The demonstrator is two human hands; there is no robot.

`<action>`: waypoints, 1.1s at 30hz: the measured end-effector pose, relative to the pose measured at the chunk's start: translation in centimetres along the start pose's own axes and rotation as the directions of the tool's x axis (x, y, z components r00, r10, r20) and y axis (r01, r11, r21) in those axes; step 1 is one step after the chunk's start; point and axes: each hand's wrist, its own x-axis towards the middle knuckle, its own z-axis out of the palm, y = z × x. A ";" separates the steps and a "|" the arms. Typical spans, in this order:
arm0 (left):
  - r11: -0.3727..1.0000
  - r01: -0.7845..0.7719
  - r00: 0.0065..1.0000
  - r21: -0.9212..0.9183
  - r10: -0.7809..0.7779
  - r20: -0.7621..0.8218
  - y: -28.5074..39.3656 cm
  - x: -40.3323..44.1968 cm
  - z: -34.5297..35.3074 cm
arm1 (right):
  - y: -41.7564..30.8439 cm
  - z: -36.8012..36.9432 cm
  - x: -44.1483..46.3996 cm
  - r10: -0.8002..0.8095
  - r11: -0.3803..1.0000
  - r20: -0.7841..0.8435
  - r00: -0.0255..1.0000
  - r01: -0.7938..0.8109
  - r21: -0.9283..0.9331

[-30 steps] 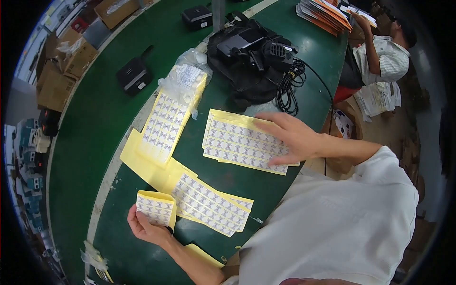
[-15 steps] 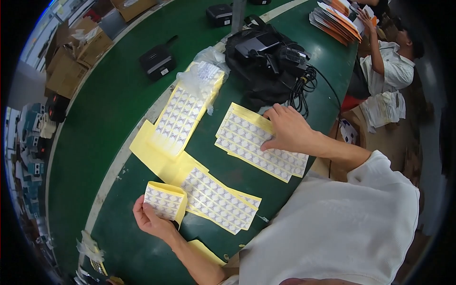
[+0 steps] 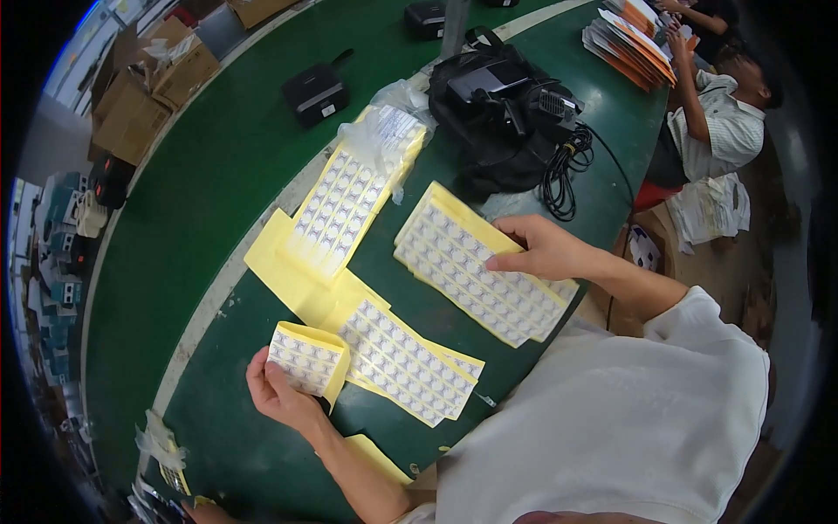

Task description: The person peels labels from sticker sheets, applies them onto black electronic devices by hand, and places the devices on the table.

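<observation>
My left hand (image 3: 284, 395) is closed on a folded sticker sheet (image 3: 304, 360), its thumb on the printed face and the yellow backing curling over the far side. Beside it, overlapping sticker sheets (image 3: 410, 362) lie fanned on the green table. On the right, my right hand (image 3: 543, 249) grips the long edge of a few sticker sheets (image 3: 476, 271), thumb on top and fingers at the far edge. These sheets look slightly raised and a little blurred. Further back rests a thick sticker pack (image 3: 340, 210), partly covered by a clear plastic bag (image 3: 384, 140).
A black bag (image 3: 489, 162) with devices and a coiled cable (image 3: 567, 170) sits behind my right hand. A black box-shaped device (image 3: 315, 94) stands on the green surface beyond the pale strip. Another person (image 3: 720, 118) works at the upper right near stacked envelopes (image 3: 624, 48).
My right hand has gone from lying spread over the right-hand sheets to gripping their edge, and the sheets have shifted and lifted slightly. My left hand keeps its hold. The view has shifted a little.
</observation>
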 end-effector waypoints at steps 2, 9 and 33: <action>1.000 -0.010 1.000 -0.014 0.010 0.010 0.0 0.0 0.0 | 0.6 0.9 0.2 -0.029 0.980 0.040 0.999 0.020 0.198; 1.000 -0.019 1.000 -0.008 0.019 -0.009 0.0 0.0 0.2 | 2.0 3.2 0.5 -0.007 0.984 0.031 0.999 0.001 0.180; 0.998 0.049 0.999 -0.027 -0.048 0.018 0.3 0.1 0.1 | -3.8 1.7 1.3 -0.183 0.983 0.089 0.979 0.184 -0.004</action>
